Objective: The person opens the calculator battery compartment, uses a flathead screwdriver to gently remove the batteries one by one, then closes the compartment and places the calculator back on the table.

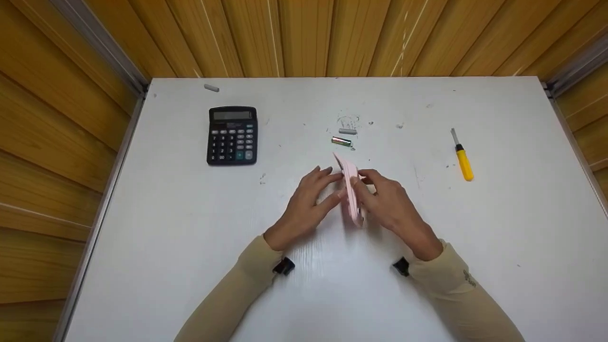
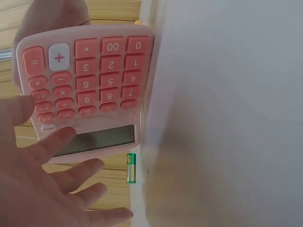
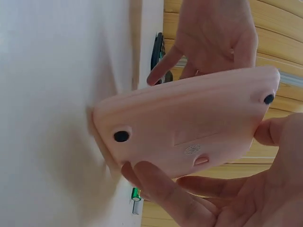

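Note:
A pink calculator stands on edge on the white table, between the two hands. My right hand grips it from the back side, thumb and fingers at its edges in the right wrist view. On the key side, my left hand has its fingers spread and mostly straight, with thumb and index finger close to the calculator's face. Red keys and a grey screen show in the left wrist view. The back carries black round feet and a small battery cover with a latch.
A green battery and a grey cylinder lie just beyond the calculator, among small dark specks. Another grey cylinder is near the far edge. At left lies a black calculator; at right, a yellow-handled screwdriver.

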The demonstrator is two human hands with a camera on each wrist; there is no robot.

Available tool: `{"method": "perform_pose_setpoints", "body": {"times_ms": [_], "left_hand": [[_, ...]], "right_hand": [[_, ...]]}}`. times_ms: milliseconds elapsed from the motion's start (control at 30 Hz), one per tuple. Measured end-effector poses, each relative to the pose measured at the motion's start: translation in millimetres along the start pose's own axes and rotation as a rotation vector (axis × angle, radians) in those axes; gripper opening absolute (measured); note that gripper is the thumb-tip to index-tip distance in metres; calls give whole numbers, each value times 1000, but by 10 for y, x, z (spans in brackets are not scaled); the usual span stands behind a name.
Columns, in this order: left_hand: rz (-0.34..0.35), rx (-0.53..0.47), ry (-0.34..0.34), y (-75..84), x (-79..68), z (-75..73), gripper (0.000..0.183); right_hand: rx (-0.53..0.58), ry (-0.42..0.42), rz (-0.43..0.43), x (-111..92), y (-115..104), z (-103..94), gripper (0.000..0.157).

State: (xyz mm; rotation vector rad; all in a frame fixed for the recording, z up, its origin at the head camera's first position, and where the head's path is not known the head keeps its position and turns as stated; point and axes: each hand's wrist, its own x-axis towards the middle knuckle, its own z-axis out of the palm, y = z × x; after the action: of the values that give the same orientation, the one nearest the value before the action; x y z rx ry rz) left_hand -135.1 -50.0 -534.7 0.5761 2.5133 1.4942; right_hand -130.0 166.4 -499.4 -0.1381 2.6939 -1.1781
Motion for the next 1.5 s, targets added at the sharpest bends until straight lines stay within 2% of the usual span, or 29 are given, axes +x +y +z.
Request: {"method": "perform_pose_setpoints", "body": {"times_ms": [200,367,567,767,1133,1300,1500], "left_hand": [[32,47,-19,-59,6,45,50],[-1,136,-66,-85,16,84,62],[-65,191,-107,-95,30,116,71],[-59,201,-101,-87,31,112,66],[-61,231,-90,-123,-20,124,59],[-55,270,-84,-141,-18,130,53],[-40,318,-64,-140,11,141,52]], "right_hand": [[155,-39,25,3,-5,-18,57],[198,-44,-5,-6,9,-25,52],[200,-55,-18,1,28,-5,53],[155,-47,-4,2,14,1,61],[232,-24,37,-42,16,-79,52],[144,24,31,-63,-30,-146,53],[-150,151,-9,-87,-79,-185,44]]}}
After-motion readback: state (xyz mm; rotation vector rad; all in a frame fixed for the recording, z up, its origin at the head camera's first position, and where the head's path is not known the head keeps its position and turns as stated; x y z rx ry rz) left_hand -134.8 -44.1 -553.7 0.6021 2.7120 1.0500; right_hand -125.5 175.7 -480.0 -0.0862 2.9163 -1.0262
